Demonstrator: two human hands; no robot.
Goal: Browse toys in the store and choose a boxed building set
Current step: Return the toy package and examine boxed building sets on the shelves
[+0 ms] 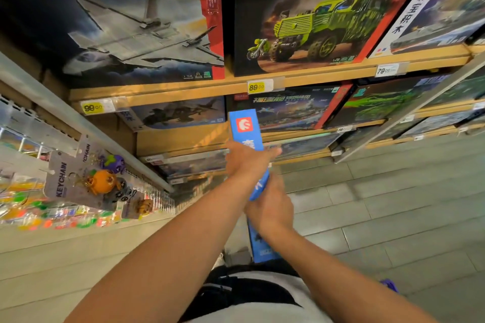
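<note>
Hands, left (244, 157) and right (271, 207), grip blue box (245, 128), fingers seemingly curled round it.

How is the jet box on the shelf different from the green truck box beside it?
The jet box pictures a grey plane; the truck box a lime-green vehicle. The jet box sits above a 99 tag, the truck box above an 89 tag. Both stand on one shelf.

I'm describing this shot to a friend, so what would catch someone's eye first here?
Probably the blue box, seen edge-on at centre, gripped by the left hand and the right hand. Above it on the shelf stands a box picturing a bright green truck, beside a grey jet box on its left. At far left hangs an orange pumpkin keychain.
</note>
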